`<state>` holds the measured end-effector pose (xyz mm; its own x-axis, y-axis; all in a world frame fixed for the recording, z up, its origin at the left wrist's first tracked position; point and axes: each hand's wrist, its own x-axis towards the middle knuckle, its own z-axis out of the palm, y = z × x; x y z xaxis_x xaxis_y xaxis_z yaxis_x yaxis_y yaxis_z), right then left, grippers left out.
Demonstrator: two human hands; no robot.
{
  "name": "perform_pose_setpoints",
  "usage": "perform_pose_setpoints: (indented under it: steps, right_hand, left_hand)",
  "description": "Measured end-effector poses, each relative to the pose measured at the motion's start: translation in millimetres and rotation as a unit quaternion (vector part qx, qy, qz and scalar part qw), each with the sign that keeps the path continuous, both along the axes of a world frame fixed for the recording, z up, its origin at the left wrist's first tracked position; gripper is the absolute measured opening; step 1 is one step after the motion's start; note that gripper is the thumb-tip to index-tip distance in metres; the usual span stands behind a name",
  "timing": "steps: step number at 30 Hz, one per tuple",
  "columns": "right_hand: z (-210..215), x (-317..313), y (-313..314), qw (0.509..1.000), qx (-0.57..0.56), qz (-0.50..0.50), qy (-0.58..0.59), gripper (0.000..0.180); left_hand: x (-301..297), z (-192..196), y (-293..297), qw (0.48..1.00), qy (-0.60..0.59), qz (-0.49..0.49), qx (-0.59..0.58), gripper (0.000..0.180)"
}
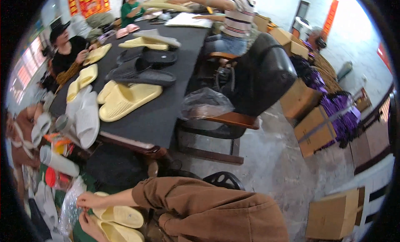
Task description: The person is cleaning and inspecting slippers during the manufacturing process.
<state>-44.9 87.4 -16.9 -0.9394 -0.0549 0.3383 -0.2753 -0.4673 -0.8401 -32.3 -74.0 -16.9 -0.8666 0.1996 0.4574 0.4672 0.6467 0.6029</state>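
At the lower left, my right hand (88, 200) reaches in from a brown sleeve, its fingers pinched together. My left hand (90, 226) is just below it, fingers curled; whatever lies between either hand's fingertips is too small to make out. Crinkled clear plastic (71, 206) lies right beside the fingertips. Under my right wrist rests a pale yellow slipper (125, 215), and a second yellow slipper (121, 232) lies nearer to me, partly behind my left hand. Both are on a green surface.
A dark table (166, 113) carries yellow, grey and black slippers (141, 75). A plastic tumbler (59, 161) and red-lidded jar (52, 176) stand at left. A black office chair (254, 84) and cardboard boxes (316, 131) are to the right. Several people sit around the table, one holding a yellow slipper (98, 54).
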Motion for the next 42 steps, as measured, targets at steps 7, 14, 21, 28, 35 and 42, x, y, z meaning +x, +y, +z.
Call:
perform_pose_setpoints:
  steps: [7, 14, 21, 28, 35, 42]
  right_hand:
    - [2.4, -5.6, 5.9, 0.999, -0.04, -0.003, 0.015, 0.021]
    - [10.6, -5.9, 0.6, 0.999, 0.013, -0.031, 0.024, 0.023]
    - [29.9, 9.5, 22.9, 0.998, -0.052, -0.046, -0.007, 0.026]
    - [108.3, 46.9, 46.4, 0.985, -0.148, -0.02, 0.084, 0.028]
    - [191.3, 96.1, 99.3, 0.952, -0.24, -0.012, 0.188, 0.029]
    - [214.7, 126.1, 115.9, 0.932, -0.264, -0.042, 0.246, 0.029]
  left_hand:
    - [-1.8, 7.1, 5.4, 0.998, -0.02, 0.042, -0.042, 0.022]
    - [-8.4, 7.3, -7.2, 0.996, -0.005, 0.062, -0.056, 0.022]
    - [1.6, 6.1, 2.9, 0.998, 0.006, 0.042, -0.044, 0.02]
    - [4.8, 13.7, 7.4, 0.998, 0.002, 0.045, -0.032, 0.02]
    - [26.1, 26.6, 28.5, 0.991, 0.031, 0.098, -0.087, 0.028]
    - [29.9, 29.3, 29.3, 0.991, 0.043, 0.103, -0.071, 0.026]
